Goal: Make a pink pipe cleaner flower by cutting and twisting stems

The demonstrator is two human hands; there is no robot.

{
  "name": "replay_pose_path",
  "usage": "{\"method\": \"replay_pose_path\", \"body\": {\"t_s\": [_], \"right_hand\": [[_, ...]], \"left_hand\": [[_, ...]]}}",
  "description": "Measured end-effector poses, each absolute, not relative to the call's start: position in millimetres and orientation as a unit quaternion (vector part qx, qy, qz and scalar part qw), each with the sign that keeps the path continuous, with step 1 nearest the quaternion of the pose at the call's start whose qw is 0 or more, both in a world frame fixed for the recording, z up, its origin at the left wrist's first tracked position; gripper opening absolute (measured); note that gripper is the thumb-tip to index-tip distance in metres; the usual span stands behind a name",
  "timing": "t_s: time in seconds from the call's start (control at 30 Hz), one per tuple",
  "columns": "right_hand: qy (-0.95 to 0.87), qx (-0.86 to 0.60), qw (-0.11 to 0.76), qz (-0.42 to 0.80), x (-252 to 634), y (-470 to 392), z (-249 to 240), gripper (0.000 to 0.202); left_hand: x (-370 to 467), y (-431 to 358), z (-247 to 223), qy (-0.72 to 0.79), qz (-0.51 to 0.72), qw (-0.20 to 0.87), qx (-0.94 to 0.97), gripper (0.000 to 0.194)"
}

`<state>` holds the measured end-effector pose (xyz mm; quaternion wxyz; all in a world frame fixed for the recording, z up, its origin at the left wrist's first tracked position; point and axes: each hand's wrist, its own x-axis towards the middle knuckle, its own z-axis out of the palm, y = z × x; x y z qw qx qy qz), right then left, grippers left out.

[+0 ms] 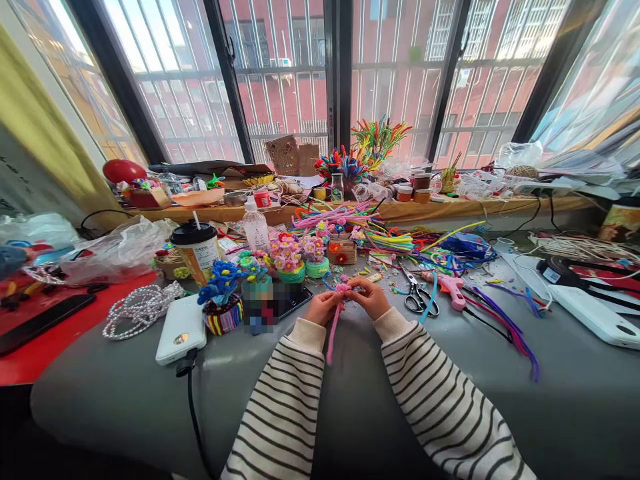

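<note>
1. While both striped sleeves reach forward over the grey tabletop in the head view, the left hand and right hand meet at a pink pipe-cleaner flower; both sets of fingers are closed on it, though how each fingertip sits is hard to tell.
2. Its pink stem hangs down from the flower between the wrists.
3. Right of the flower lie scissors and, just beyond them, a pink glue gun.
4. Left of the flower sits a phone, then a blue flower pot and a white power bank.
5. Behind the flower stands a lidded cup.
</note>
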<state>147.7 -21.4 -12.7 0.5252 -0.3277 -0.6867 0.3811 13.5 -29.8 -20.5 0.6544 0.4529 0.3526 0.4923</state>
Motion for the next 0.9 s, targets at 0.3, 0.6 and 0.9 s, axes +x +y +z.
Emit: {"method": "replay_pose_path", "body": {"t_s": [0.3,0.6,0.9], "right_hand": [[-0.696,-0.371,0.540,0.292,150.8,-22.2,-11.1,0.016],[-0.642,-0.358,0.527,0.426,150.2,-18.3,-12.7,0.018],[-0.625,-0.340,0.525,0.466,148.6,-18.1,-13.0,0.018]], "left_hand": [[21.1,-32.5,-22.3,0.393,0.526,0.571,0.493,0.028],[22.4,-41.1,-10.4,0.379,0.544,0.542,0.517,0.021],[20.6,-35.3,-17.5,0.362,0.557,0.535,0.522,0.018]]}}
